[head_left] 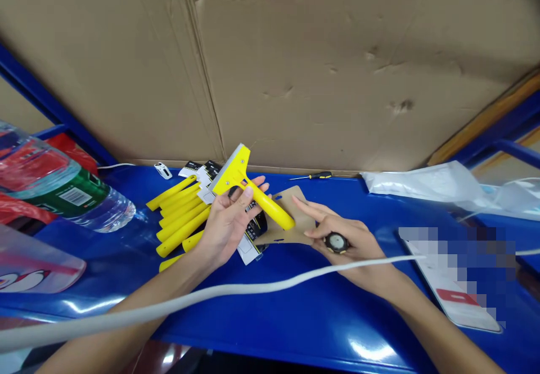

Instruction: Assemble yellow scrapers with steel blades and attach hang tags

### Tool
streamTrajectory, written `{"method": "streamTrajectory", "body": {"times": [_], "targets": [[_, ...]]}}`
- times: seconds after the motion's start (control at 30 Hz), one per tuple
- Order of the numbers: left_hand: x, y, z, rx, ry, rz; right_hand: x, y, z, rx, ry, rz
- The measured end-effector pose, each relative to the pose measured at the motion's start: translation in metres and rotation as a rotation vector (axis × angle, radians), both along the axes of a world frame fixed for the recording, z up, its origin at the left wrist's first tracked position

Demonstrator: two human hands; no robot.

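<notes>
My left hand (225,222), half open, cradles a yellow scraper (248,180) by its handle, holding it up over a cardboard backing card (291,199). My right hand (350,244) curls around a small black round-capped handle (336,243), its extended forefinger (307,208) touching the card to steady it. More yellow handles (175,222) lie beside my left hand on the blue bench (295,318).

- A white cable (211,289) sags across both my forearms, blocking any straight pull back toward me.
- Yellow scraper handles (177,219) and a water bottle (63,194) crowd my left side.
- My right hand (350,244) has room to pass rightward along the blue shelf (320,329), up to the white plastic bag (422,185).
</notes>
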State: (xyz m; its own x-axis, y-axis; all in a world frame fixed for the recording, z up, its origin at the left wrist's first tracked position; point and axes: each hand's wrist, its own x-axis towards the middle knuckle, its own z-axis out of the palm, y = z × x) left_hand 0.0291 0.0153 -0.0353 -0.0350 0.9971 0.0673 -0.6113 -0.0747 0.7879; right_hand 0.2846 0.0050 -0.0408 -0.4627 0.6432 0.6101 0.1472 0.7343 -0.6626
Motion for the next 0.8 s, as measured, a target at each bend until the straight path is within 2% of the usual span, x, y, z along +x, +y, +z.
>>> {"method": "streamTrajectory", "body": {"times": [0.13, 0.23, 0.4, 0.57, 0.7, 0.8], "targets": [[0.001, -0.003, 0.000, -0.005, 0.113, -0.069, -0.006, -0.005, 0.003, -0.153, 0.166, -0.054], [0.003, -0.007, -0.003, -0.006, 0.231, -0.125, -0.009, -0.006, 0.007, -0.262, 0.234, -0.147], [0.003, -0.004, -0.011, 0.030, 0.435, -0.113, -0.009, -0.002, 0.012, -0.426, 0.341, -0.242], [0.002, -0.004, -0.009, -0.011, 0.472, -0.195, -0.011, 0.000, 0.011, -0.630, 0.436, -0.205], [0.007, -0.013, -0.004, -0.112, 0.505, -0.373, -0.015, -0.002, 0.012, -0.662, 0.416, -0.182], [0.011, -0.018, -0.004, -0.138, 0.429, -0.384, -0.015, -0.001, 0.011, -0.701, 0.374, -0.174]]}}
